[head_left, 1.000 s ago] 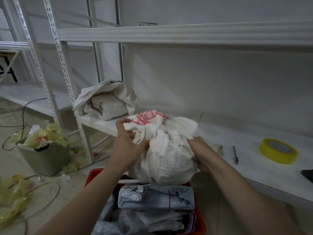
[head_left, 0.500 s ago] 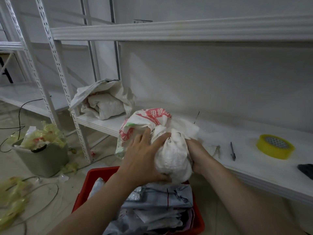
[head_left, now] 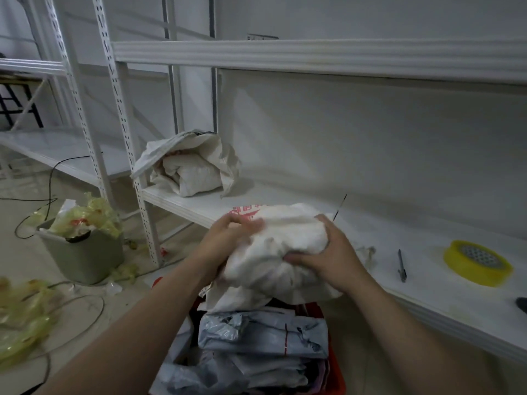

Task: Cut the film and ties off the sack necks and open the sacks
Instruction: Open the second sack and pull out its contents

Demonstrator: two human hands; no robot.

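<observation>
A crumpled white woven sack [head_left: 282, 246] with red print at its top is held above a red crate, at the front edge of the white shelf. My left hand [head_left: 228, 238] grips its left side, blurred by motion. My right hand [head_left: 328, 252] grips its right side, fingers curled into the cloth. A second white sack [head_left: 191, 163], its mouth open, lies further back on the left end of the shelf. A pen-like tool [head_left: 401, 265] lies on the shelf to the right of my hands.
The red crate [head_left: 336, 380] below holds grey plastic mail bags [head_left: 262, 334]. A yellow tape roll [head_left: 477, 262] sits on the shelf [head_left: 427, 292] at right. A green bin [head_left: 82, 252] stuffed with yellow film stands on the floor at left, with cables and film scraps around it.
My hands turned and bunched the sack; the red print went from the top left to its far top edge. My right hand came from behind the sack onto its right front.
</observation>
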